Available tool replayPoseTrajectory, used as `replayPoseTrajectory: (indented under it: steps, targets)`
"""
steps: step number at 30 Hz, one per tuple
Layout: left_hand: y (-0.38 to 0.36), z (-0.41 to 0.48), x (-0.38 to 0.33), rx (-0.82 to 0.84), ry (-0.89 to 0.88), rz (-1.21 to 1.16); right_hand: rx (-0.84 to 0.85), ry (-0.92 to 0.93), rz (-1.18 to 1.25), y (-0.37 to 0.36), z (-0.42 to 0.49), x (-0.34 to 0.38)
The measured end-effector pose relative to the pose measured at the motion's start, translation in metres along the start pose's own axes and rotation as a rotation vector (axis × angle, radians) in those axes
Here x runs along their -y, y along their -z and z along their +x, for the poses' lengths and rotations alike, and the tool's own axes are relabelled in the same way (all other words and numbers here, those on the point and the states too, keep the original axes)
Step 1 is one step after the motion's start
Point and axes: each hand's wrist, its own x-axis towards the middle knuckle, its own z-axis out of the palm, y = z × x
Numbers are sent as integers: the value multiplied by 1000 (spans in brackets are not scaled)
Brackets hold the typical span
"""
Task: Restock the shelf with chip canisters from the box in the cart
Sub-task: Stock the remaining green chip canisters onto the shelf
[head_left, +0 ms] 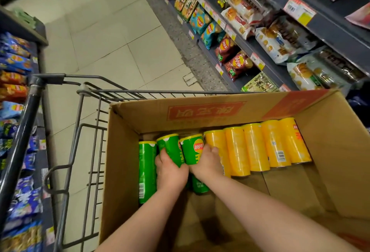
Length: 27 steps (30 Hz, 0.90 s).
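Cans (236, 151) lie side by side in one row along the far wall of the box (124, 151), which sits in the cart (88, 131). Three are green, on the left, and five are yellow cans (258, 147), on the right. All have their lids toward the far wall.

Both hands are down in the box at the green group, just beside each other. The left hand (171, 168) is curled round the middle green can (169, 146), with the thumb on the can's left side, and it covers the can's near half. The right hand (206, 163) is curled round the right green can (192, 149), the one with the red logo. Its fingertips are tucked between that can and the nearest yellow one. The left green can (147, 171) lies flat just left of the left hand, against the box's left wall.

A shelf (340, 29) with chip bags (238, 63) runs along the right of the cart. Another shelf (20, 27) with blue and orange bags stands on the left, and pale floor tiles (112, 37) lie beyond.
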Motion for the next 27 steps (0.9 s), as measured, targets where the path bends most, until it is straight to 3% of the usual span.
replayPoseTrajectory:
  steps: [5,11,19,27]
  targets:
    - [-9,12,4,68,33,29,5,7,98,15,-10,-18]
    - [-38,15,-6,194,48,239,-71,-62,188,43,-19,-57]
    - [-69,27,-16,115,161,3,-70,-149,242,62,-31,-95]
    - [-58,8,-21,159,92,-139,-82,-160,277,79,-41,-99]
